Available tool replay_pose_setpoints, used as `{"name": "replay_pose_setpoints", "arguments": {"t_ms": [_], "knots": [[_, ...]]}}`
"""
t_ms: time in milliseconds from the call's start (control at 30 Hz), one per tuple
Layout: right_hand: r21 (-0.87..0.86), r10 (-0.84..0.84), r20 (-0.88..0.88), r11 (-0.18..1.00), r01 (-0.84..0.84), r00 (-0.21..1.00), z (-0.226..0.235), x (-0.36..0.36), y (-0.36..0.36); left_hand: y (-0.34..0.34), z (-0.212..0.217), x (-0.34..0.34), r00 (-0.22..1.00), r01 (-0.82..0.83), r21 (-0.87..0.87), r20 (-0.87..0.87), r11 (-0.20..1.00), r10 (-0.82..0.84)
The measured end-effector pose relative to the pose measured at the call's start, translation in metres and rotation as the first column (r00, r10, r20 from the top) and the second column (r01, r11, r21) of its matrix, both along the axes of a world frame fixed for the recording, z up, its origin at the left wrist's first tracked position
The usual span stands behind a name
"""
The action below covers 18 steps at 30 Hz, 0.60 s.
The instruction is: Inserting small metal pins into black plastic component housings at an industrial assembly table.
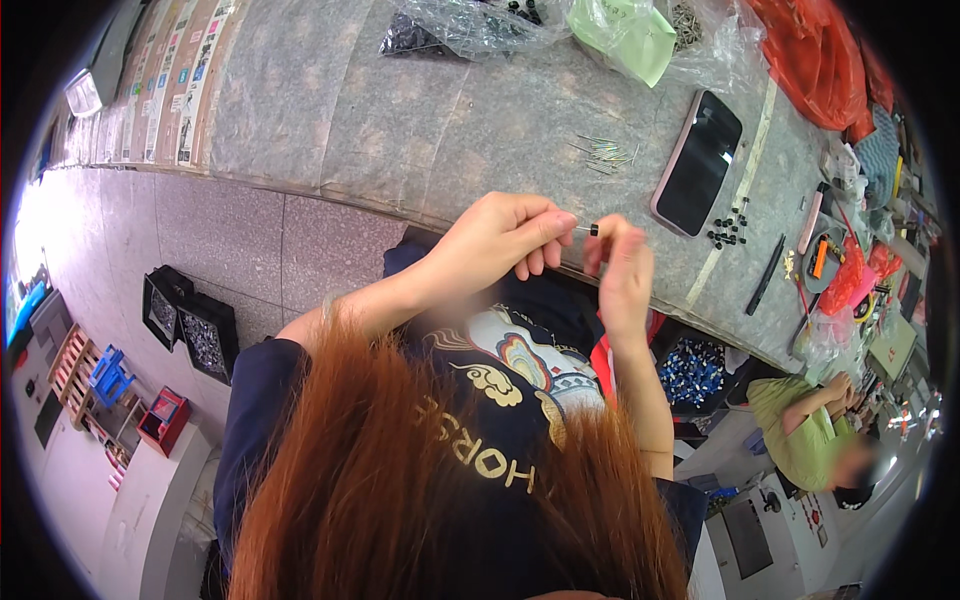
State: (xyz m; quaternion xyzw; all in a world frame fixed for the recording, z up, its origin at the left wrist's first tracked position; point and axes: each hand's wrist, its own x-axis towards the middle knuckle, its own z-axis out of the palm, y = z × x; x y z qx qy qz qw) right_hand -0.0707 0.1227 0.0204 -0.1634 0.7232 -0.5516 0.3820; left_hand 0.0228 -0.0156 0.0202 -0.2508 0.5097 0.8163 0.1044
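Closest to me I see long reddish-brown hair [400, 480] falling over a dark blue printed T-shirt [510, 380]. Just beyond it my two hands meet above the worktop's near edge. My left hand [500, 245] is curled, thumb and forefinger pinching a thin silver metal pin [582, 229]. My right hand [622, 268] has its fingertips pressed together on a small black cylindrical cap [594, 230] sitting at the tip of that pin, so the two parts touch between the hands, held in the air just short of the worktop.

Past the hands lies the grey speckled worktop [400, 130]. On it, to the right of the hands, a black smartphone in a pink case [697, 162] rests face up. Just beside its lower end is a small cluster of loose black caps [730, 228], and further back, to the phone's left, a loose bundle of thin silver pins [605, 152]. A slim black pen-like tool [767, 275] lies near the caps on the right.

At the far edge I see clear plastic bags of small dark parts [460, 30], a pale green plastic bag [625, 35] and a red plastic bag [815, 60]. Well off to the lower right, another person in a green shirt [795, 425] sits at the same worktop.
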Motion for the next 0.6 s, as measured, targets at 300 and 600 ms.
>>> {"name": "replay_pose_setpoints", "arguments": {"t_ms": [300, 600], "knots": [[0.105, 0.326, -0.660, 0.932, -0.347, 0.677, 0.004, -0.006, -0.005, -0.001, 0.011, 0.001, 0.998, 0.030, -0.054, 0.056, 0.998, -0.027], [0.050, -0.005, 0.052, 0.999, 0.002, 0.999, -0.002, 0.003, -0.001, 0.012, 0.001, 0.003, 0.960, -0.167, -0.650, -0.280, 0.742, -0.029]]}}
